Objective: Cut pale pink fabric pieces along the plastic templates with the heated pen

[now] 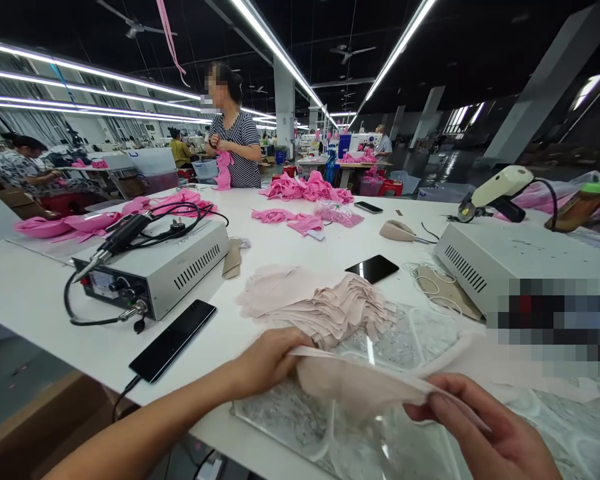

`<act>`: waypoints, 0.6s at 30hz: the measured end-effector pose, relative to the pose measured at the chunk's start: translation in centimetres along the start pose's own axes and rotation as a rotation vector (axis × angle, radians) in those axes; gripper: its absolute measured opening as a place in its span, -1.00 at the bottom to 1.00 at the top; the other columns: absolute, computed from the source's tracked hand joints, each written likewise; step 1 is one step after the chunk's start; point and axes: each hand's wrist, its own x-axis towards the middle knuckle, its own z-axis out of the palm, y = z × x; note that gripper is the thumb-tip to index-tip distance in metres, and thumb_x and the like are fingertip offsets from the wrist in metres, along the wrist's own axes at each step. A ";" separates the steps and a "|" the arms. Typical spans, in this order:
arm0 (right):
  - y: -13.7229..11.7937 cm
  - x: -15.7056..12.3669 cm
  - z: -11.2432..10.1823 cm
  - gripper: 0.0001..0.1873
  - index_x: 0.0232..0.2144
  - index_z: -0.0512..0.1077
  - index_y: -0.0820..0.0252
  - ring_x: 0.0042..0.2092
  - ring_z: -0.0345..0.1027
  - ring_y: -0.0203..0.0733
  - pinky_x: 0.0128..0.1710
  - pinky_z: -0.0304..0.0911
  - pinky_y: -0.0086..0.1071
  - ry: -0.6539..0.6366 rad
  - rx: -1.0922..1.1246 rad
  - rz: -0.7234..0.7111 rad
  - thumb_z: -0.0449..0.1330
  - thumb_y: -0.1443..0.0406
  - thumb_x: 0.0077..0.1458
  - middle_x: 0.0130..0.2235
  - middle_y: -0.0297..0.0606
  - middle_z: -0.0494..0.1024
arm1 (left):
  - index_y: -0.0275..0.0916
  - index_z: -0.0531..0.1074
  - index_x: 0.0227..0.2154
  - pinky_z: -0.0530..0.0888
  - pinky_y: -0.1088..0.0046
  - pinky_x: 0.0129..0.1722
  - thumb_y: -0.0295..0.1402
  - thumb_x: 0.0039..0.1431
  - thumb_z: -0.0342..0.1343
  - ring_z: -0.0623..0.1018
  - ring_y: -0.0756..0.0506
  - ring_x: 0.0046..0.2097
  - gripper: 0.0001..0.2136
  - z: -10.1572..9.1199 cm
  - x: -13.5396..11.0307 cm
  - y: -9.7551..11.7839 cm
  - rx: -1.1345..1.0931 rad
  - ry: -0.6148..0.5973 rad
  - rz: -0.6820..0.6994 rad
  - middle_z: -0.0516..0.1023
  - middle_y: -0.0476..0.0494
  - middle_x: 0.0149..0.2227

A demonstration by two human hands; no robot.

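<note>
A pale pink fabric piece [353,381] is stretched between my two hands, over a clear, patterned mat [300,417]. My left hand [275,357] pinches its left end, close to a fanned stack of similar pale pink pieces [330,303]. At the other end, my right hand [480,417] grips the fabric between thumb and fingers. More pale fabric [510,367] lies on the mat beyond my right hand.
A grey control box [180,263] with a black handpiece [123,240] stands left; another box [535,260] stands right. Phones [174,340] [375,268] lie on the white table [25,287]. Bright pink garments [307,187] are piled near a person [237,143] across the table.
</note>
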 end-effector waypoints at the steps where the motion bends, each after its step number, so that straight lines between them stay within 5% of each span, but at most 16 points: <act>1: -0.4 1.2 0.0 -0.66 -0.33 0.43 0.18 -0.38 0.50 -0.11 -0.40 0.44 -0.45 -0.014 0.106 0.098 0.18 0.02 0.07 -0.47 -0.20 0.56 | -0.24 0.41 -0.30 0.40 0.52 -0.23 -0.53 0.11 -0.08 0.50 -0.01 -0.26 -0.81 -0.8 0.4 -0.4 -0.030 0.005 -0.073 0.54 -0.06 -0.31; 4: -1.6 4.7 0.5 -0.48 -0.35 0.39 0.24 -0.42 0.47 -0.06 -0.38 0.46 -0.31 0.034 0.415 0.286 0.30 -0.08 -0.14 -0.49 -0.12 0.54 | -0.23 0.44 -0.33 0.38 0.52 -0.24 -0.49 0.06 -0.07 0.48 -0.03 -0.26 -0.80 -3.4 1.4 -1.6 -0.081 0.011 -0.249 0.53 -0.03 -0.31; 9: -2.8 9.4 1.2 -0.37 -0.37 0.38 0.26 -0.45 0.41 -0.17 -0.43 0.42 -0.39 0.098 0.634 0.384 0.49 0.04 -0.44 -0.50 -0.16 0.53 | -0.25 0.45 -0.36 0.33 0.53 -0.31 -0.36 0.11 -0.08 0.43 -0.03 -0.30 -0.80 -6.7 3.0 -4.0 -0.151 -0.008 -0.361 0.50 -0.02 -0.34; 18: -1.3 14.3 0.5 -0.52 -0.38 0.37 0.24 -0.45 0.40 -0.23 -0.42 0.40 -0.40 0.011 0.569 0.352 0.46 0.13 -0.29 -0.43 -0.19 0.54 | -0.25 0.44 -0.32 0.32 0.55 -0.40 -0.11 0.15 -0.03 0.42 -0.02 -0.35 -0.69 -8.1 5.3 -8.1 -0.253 -0.047 -0.433 0.47 -0.01 -0.37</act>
